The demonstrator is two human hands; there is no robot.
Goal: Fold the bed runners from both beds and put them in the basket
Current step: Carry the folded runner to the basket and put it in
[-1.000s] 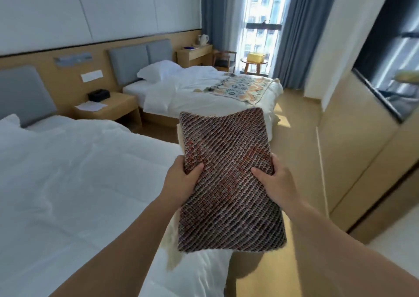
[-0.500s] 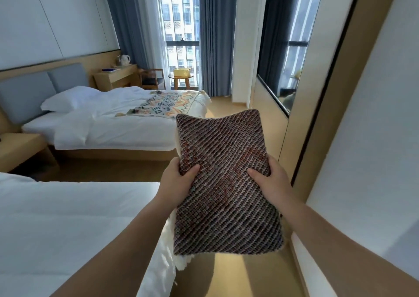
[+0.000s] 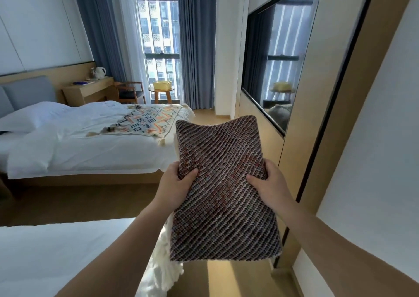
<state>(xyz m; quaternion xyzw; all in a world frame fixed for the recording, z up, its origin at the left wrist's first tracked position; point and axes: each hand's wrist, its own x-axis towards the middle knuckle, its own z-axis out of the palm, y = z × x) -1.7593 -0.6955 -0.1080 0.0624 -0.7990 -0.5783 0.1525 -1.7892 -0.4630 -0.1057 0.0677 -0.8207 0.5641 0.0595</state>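
Note:
I hold a folded, dark woven bed runner (image 3: 223, 190) flat in front of me, over the floor between the near bed and the wall. My left hand (image 3: 175, 184) grips its left edge and my right hand (image 3: 267, 185) grips its right edge, thumbs on top. White fringe hangs below the fold. A second runner (image 3: 148, 123), cream with an orange and black pattern, lies spread across the foot of the far bed (image 3: 95, 147). A yellow basket (image 3: 161, 85) stands on a small round table (image 3: 161, 92) by the window.
The corner of the near bed (image 3: 56, 251) fills the lower left. A wood-panelled wall with a dark screen (image 3: 272, 70) runs along the right. A desk (image 3: 88, 90) with a kettle and a chair (image 3: 130, 91) stand beyond the far bed. Wooden floor leads toward the window.
My view has swung right and forward, away from the near bed toward the window and wall. Both hands keep the same grip on the folded runner.

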